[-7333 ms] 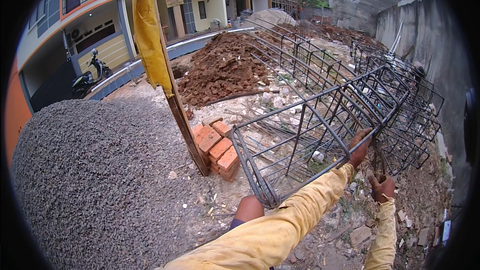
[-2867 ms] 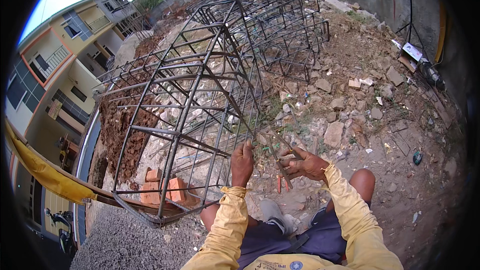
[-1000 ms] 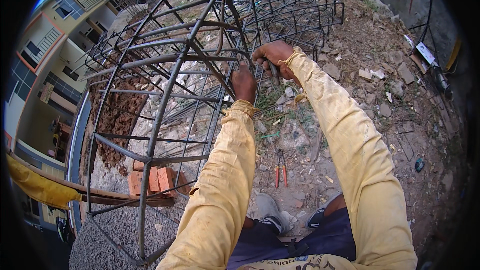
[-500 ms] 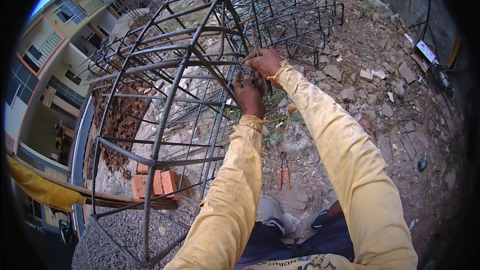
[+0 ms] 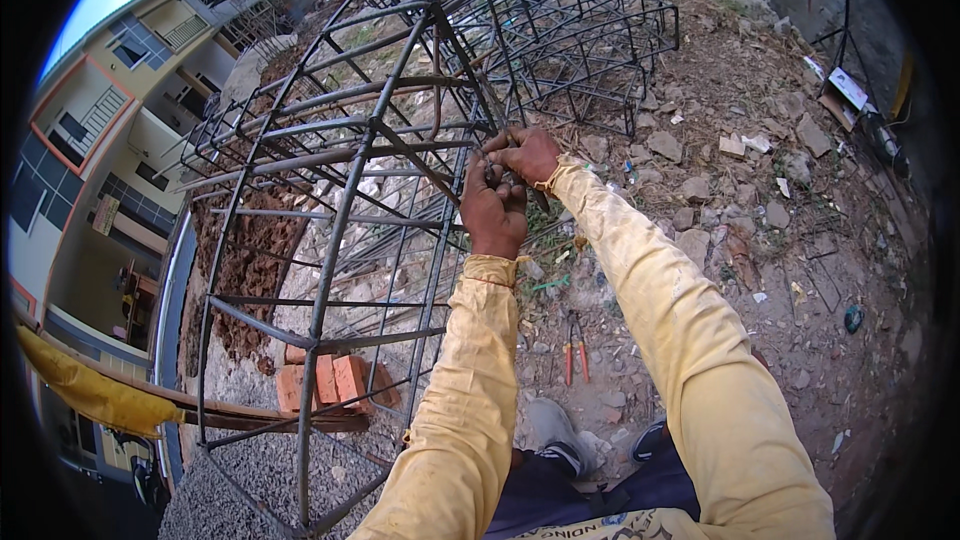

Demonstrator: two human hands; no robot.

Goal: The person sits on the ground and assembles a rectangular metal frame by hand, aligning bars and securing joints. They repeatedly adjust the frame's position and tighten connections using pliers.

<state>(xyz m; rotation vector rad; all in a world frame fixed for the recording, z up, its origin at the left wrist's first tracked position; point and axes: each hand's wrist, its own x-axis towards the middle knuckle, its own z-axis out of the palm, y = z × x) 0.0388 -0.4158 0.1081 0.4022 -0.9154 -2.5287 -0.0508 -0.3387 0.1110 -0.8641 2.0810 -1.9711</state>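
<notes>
A cage of dark steel reinforcing bars (image 5: 345, 175) rises in front of me and to the left. Both my hands are at its right side, close together where bars meet. My left hand (image 5: 495, 208) has its fingers curled up against the joint; what they grip is hidden. My right hand (image 5: 530, 155) is closed in a pinch just above and right of it, against a slanting dark bar, with its fingertips near the left hand's. Whatever lies between the fingertips is too small to tell. Cutting pliers with red handles (image 5: 576, 355) lie on the ground below my hands.
More bar cages (image 5: 590, 40) lie beyond my hands. Red bricks (image 5: 335, 380) and a wooden plank (image 5: 260, 418) with yellow cloth (image 5: 95, 375) sit at lower left beside grey gravel (image 5: 240, 495). Broken stones (image 5: 690, 240) cover the ground at right; my shoes (image 5: 555, 430) stand below.
My view has shifted slightly, so the cage and ground sit a little lower. Both hands stay at the same joint, with the left fingers curled a little differently beside the right hand.
</notes>
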